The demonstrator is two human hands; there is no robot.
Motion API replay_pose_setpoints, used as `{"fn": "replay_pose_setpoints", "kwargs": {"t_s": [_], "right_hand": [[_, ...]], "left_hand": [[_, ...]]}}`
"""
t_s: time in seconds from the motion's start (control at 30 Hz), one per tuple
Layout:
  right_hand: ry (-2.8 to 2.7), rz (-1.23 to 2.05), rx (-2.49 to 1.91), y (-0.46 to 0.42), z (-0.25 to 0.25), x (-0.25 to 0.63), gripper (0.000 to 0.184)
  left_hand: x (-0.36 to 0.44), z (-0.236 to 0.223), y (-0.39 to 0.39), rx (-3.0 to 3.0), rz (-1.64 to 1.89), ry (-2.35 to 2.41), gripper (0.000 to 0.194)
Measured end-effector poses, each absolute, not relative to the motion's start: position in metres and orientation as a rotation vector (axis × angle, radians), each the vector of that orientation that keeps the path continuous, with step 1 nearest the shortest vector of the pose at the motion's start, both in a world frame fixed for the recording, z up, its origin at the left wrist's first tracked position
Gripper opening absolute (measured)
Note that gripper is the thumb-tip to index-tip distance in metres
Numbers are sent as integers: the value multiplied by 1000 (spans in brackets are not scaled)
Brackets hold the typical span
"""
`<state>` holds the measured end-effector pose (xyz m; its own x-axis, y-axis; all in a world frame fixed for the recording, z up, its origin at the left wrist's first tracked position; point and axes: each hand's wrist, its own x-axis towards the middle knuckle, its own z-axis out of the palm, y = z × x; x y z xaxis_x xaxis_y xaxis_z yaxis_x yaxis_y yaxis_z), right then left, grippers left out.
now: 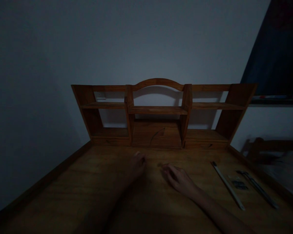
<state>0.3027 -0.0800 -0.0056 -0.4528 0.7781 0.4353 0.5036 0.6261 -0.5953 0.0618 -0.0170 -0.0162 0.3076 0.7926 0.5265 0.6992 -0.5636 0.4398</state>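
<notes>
The room is dim. My left hand [137, 165] rests on the wooden desk [63, 198] with its fingers curled under, near the middle. My right hand [177, 177] lies a little to the right of it, palm down, fingers bent and touching the desk top. A small dark speck on the wood lies between the two hands. I cannot make out anything held in either hand.
A wooden shelf unit [158, 110] with bare compartments stands at the back of the desk against a pale wall. To the right lie a long thin ruler-like strip [228, 189], a small dark packet [238, 183] and a slim metal tool [257, 188]. A raised rim edges the desk.
</notes>
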Motion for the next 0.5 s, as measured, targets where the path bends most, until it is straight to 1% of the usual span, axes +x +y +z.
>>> {"fn": "replay_pose_setpoints", "kwargs": {"t_s": [0.5], "right_hand": [[-2155,509,-972,-78,-7,302,28]], "left_hand": [[60,-23,-13,2469,1168,1196,5]]}}
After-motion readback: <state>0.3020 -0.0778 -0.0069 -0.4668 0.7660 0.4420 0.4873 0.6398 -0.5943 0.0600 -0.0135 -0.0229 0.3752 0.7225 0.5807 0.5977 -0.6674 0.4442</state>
